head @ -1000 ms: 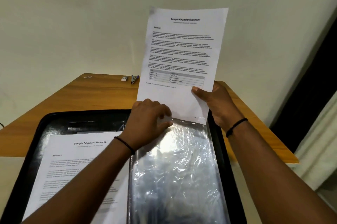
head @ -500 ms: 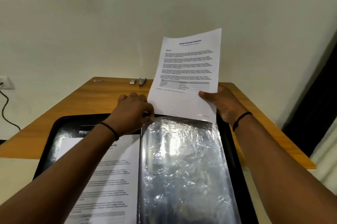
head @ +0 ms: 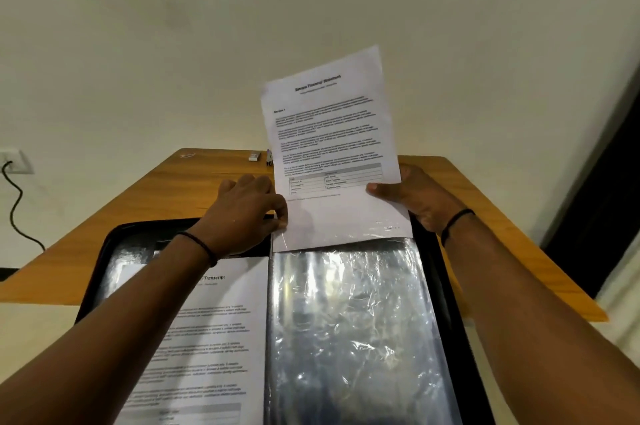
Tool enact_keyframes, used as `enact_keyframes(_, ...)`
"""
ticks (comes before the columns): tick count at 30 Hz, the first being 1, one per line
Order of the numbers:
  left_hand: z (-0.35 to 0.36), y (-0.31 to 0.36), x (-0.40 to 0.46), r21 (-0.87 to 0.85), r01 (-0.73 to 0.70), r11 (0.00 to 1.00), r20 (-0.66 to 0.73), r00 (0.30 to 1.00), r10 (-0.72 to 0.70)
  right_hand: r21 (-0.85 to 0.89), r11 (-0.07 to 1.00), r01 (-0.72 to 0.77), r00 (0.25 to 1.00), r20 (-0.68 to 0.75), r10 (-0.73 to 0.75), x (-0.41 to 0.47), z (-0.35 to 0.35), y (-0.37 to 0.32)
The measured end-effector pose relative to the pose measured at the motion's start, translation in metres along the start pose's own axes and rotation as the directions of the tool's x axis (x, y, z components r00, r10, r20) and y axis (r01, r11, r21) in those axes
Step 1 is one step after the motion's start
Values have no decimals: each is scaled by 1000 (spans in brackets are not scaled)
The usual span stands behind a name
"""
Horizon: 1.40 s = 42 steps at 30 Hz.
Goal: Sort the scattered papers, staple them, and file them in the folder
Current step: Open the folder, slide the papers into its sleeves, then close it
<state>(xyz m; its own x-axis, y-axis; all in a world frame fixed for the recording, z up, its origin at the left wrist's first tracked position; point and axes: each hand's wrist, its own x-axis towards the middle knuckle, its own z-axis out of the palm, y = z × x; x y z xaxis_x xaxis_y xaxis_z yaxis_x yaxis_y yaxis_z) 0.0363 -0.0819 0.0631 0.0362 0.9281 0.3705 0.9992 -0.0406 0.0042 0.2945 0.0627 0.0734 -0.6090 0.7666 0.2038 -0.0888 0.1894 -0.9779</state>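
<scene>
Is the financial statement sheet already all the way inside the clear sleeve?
No, only the bottom edge of the sheet is in the clear sleeve; most stands above it.

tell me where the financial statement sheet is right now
In the head view it stands right of centre, its bottom edge entering the clear sleeve of the folder's right page: financial statement sheet, held between left hand and right hand.

The wooden surface (head: 145, 203) stands against a pale wall, its far edge touching it. An open black folder (head: 446, 286) lies on the near part and overhangs the front edge, a printed sheet on its left half and a shiny plastic sleeve on its right. At the far edge lie a small white item (head: 254, 156) and, just beside it, a dark item (head: 268, 158) too small to identify.
</scene>
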Motion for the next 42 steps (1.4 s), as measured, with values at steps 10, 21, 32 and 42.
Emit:
enact_keyframes(10, 5, 5, 3, -59, 31, 998, 23, 999, -30, -124, 984, -126, 973, 176, 147, -3, -12, 7)
enact_keyframes(21, 11, 83, 34, -289, -118, 950, -7, 993, 121, -144, 988, -51, 997, 50, 59, -8, -9, 3)
enact_keyframes(32, 18, 110, 52, -363, -112, 925, -191, 981, 44, -139, 985, -101, 990, 88, 114, -22, -13, -5)
enact_keyframes(42, 17, 14, 53, -900, 408, 153, 227, 740, -633, -77, 988, -133, 984, 112, 141, -27, -16, 14)
